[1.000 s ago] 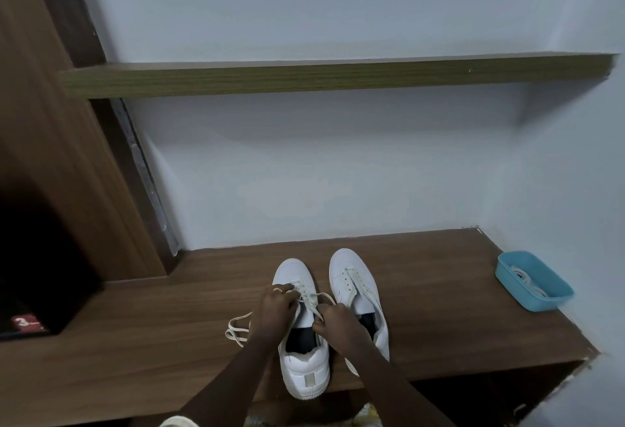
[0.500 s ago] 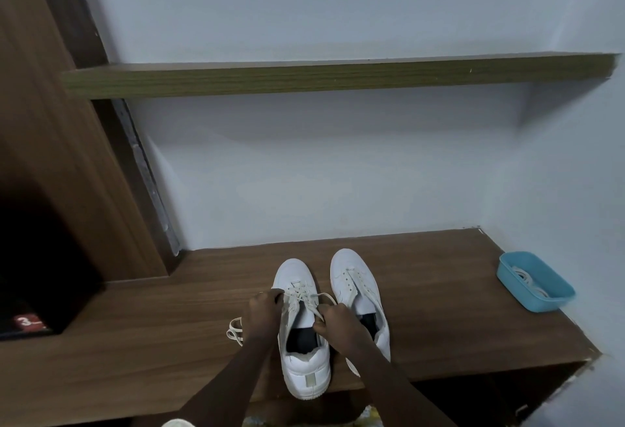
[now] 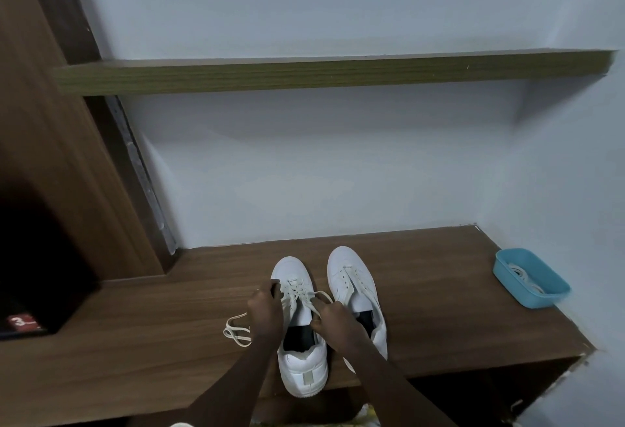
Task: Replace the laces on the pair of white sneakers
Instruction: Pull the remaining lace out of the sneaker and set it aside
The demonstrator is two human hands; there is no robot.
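Note:
Two white sneakers stand side by side on the wooden bench (image 3: 439, 308), toes toward the wall. The left sneaker (image 3: 301, 359) carries a cream lace (image 3: 297, 291) criss-crossed through its eyelets. My left hand (image 3: 265, 311) grips the left side of that sneaker at the eyelets. My right hand (image 3: 333, 323) pinches a strand of the lace beside the tongue. A loose loop of lace (image 3: 236, 330) lies on the bench left of my left wrist. The right sneaker (image 3: 351, 281) has a lace in its front eyelets.
A blue plastic tray (image 3: 531, 277) holding white laces sits at the bench's right end by the wall. A wooden shelf (image 3: 338, 73) runs overhead. A dark cabinet opening (image 3: 37, 257) lies to the left. The bench's front edge is close to the sneaker heels.
My left hand has slid from the top of the left sneaker to its left side. The loose lace loop shifted slightly. My right hand stayed in place.

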